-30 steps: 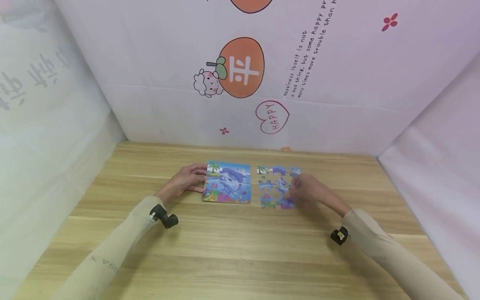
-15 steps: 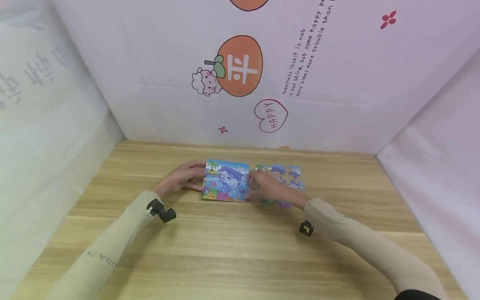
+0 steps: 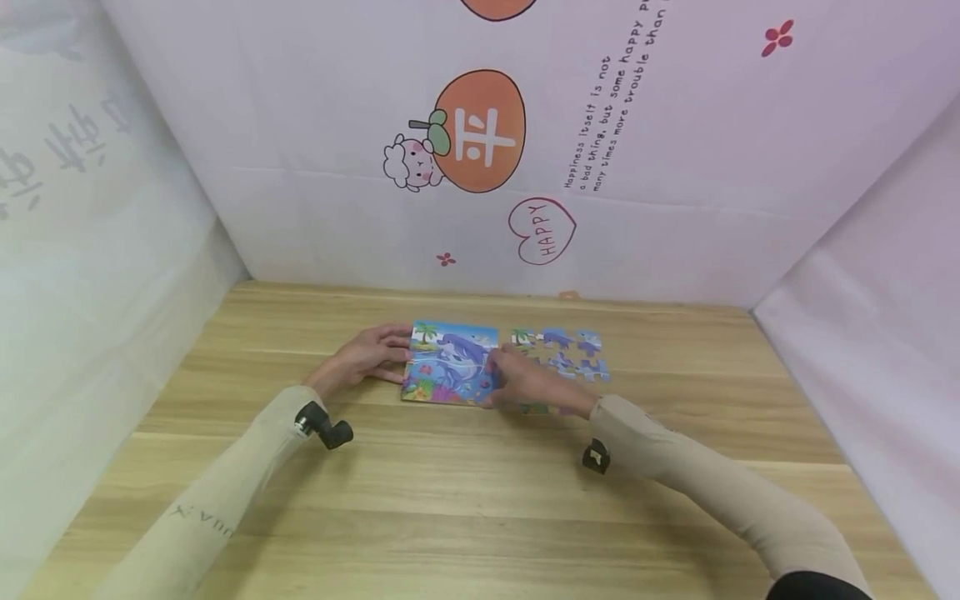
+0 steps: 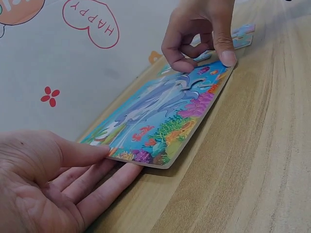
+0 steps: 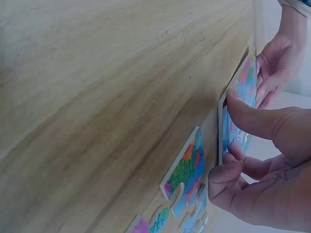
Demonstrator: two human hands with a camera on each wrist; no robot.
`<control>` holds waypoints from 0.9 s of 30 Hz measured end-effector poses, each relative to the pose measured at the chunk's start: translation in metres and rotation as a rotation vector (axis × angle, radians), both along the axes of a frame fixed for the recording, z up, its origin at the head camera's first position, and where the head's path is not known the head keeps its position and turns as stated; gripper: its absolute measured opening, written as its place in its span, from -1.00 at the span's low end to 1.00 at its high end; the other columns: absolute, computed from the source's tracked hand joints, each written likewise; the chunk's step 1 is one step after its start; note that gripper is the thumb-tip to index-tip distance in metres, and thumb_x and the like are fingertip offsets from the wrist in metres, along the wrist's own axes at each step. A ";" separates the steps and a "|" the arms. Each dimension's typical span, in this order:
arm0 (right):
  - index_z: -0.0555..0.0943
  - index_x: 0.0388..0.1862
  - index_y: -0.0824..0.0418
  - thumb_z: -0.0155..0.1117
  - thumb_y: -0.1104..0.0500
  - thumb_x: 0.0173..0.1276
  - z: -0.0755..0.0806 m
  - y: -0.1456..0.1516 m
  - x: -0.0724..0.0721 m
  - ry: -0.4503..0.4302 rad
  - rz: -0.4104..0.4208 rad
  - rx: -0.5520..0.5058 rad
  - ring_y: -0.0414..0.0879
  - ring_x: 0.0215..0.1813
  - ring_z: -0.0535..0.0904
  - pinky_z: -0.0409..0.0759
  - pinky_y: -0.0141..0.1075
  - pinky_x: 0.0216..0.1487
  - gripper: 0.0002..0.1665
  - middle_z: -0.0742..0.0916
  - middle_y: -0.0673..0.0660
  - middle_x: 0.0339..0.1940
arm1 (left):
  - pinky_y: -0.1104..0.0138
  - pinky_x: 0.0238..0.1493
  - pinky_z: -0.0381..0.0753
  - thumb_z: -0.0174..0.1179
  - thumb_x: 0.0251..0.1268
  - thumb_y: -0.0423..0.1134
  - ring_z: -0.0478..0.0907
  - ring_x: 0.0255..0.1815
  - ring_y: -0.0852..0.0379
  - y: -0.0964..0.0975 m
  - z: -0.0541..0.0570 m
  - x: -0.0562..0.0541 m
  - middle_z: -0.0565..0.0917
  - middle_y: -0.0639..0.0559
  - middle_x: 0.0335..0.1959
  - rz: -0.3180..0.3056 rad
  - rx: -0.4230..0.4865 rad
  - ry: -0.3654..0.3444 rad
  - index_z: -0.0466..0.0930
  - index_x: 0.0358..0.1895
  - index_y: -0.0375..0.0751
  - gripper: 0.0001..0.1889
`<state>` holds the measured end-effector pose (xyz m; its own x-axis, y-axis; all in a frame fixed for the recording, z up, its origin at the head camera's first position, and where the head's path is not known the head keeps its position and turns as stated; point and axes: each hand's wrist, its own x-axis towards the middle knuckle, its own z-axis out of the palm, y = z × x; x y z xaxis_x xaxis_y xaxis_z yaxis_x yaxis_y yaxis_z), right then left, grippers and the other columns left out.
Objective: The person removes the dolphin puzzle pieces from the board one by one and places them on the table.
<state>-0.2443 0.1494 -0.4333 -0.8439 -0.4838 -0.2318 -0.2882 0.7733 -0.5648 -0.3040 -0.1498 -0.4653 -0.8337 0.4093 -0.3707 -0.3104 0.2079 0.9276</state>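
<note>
A square jigsaw puzzle board with a dolphin sea picture lies on the wooden table. My left hand holds its left edge; the left wrist view shows the thumb on top and fingers beneath. At the board's near right corner is my right hand, thumb and curled fingers pinching a puzzle piece against the surface. A dark gap beside the fingers outlines that piece's edge. Right of the board, loose puzzle pieces lie in spaced rows, partly hidden by the right hand.
A printed white cloth stands behind the wooden table, with more white cloth on both sides. In the right wrist view, a loose green and orange piece lies close to the right hand.
My right hand has moved left from the loose pieces to the board's right edge, and is now lower on its near corner. The left hand stays on the left edge.
</note>
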 end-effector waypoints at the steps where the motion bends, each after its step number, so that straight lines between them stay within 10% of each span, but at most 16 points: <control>1: 0.52 -0.02 0.29 0.61 0.14 0.25 0.000 0.000 0.000 0.004 0.001 0.001 -0.01 -0.04 0.50 0.72 -0.26 0.01 -0.50 0.51 0.23 0.09 | 0.17 0.01 0.87 0.12 0.58 -0.45 0.70 0.06 0.02 0.001 0.000 0.000 0.28 -0.35 0.56 0.001 0.000 0.003 0.11 0.66 -0.22 -0.31; 17: 0.49 -0.14 0.34 0.41 0.29 0.44 0.002 0.010 -0.007 -0.003 0.034 -0.193 -0.11 -0.24 0.55 0.66 -0.38 -0.23 -0.76 0.64 0.13 -0.24 | 0.22 -0.05 0.88 0.13 0.58 -0.43 0.71 0.01 0.09 0.006 0.006 -0.001 0.29 -0.34 0.57 -0.003 -0.018 0.016 0.12 0.66 -0.22 -0.32; 27: 0.53 -0.03 0.42 0.26 0.32 0.55 0.009 0.055 -0.010 -0.153 -0.031 -0.455 0.13 -0.22 0.77 0.89 -0.07 -0.12 -0.84 0.72 0.35 -0.16 | 0.20 -0.01 0.87 0.12 0.59 -0.43 0.65 0.19 -0.10 0.003 0.001 0.007 0.24 -0.38 0.59 0.001 -0.010 0.028 0.11 0.65 -0.27 -0.33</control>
